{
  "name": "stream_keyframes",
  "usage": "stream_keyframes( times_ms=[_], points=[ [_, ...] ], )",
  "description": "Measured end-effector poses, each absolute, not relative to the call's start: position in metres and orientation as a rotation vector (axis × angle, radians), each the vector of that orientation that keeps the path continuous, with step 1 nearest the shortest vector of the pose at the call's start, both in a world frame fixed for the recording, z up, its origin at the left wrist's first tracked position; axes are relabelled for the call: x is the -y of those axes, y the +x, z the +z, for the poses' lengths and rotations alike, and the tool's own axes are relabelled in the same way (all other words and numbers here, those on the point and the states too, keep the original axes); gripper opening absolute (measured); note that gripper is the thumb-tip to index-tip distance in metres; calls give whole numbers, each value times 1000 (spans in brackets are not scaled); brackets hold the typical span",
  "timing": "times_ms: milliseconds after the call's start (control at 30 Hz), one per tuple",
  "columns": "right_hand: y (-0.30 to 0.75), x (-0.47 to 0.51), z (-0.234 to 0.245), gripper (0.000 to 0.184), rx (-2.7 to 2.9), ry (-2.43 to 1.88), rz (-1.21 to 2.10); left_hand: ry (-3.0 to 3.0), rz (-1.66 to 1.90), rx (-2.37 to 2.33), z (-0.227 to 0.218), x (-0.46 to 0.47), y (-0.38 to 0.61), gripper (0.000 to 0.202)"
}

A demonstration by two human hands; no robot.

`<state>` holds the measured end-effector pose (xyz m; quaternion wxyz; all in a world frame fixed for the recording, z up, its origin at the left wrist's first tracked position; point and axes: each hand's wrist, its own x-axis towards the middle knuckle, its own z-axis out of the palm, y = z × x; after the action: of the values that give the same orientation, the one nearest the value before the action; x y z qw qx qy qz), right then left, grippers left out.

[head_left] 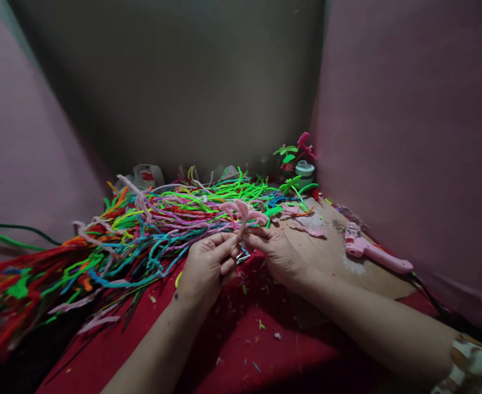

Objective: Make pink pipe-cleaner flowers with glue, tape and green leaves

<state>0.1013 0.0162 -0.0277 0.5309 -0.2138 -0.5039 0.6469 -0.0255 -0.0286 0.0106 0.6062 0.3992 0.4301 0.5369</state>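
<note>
A pink pipe-cleaner flower (243, 211) with fuzzy petals stands upright between my hands, in the middle of the view. My left hand (208, 268) pinches its stem between thumb and fingers. From the other side, my right hand (277, 254) has its thumb and fingertips closed at the same stem, just under the petals. A small shiny metal piece (243, 256) shows below the fingertips; its kind cannot be made out. Loose pink petals (307, 227) lie beyond my right hand.
A large heap of coloured pipe cleaners (175, 213) spreads across the left and back. At the right, a pink glue gun (383, 257) rests on a brown board (310, 257). Scraps dot the red cloth (241, 339). Finished-looking flowers (302, 145) stand by a pale jar (304, 171).
</note>
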Motion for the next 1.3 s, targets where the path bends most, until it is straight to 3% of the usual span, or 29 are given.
stream_keyframes(
  times_ms=[267, 500, 700, 900, 1100, 1300],
  points=[
    [101, -23, -31, 17, 1097, -444, 1700, 1000, 1035, -978, 7, 25, -33, 26],
    [102, -9, -14, 25, 1087, -528, 1515, 1435, 1214, -1339, -1, 28, -25, 19],
    [102, -13, -23, 11, 1186, -580, 1441, 1957, 1341, -1559, -10, 27, -22, 13],
    [102, -12, -26, 37, 1164, -558, 1468, 1970, 1367, -1529, -10, 27, -23, 15],
    [102, -8, -20, 15, 1234, -577, 1435, 1970, 1350, -1538, -5, 31, -22, 18],
    [104, -6, -11, 10, 1272, -555, 1428, 1552, 1255, -1414, 1, 32, -21, 17]
  ],
)
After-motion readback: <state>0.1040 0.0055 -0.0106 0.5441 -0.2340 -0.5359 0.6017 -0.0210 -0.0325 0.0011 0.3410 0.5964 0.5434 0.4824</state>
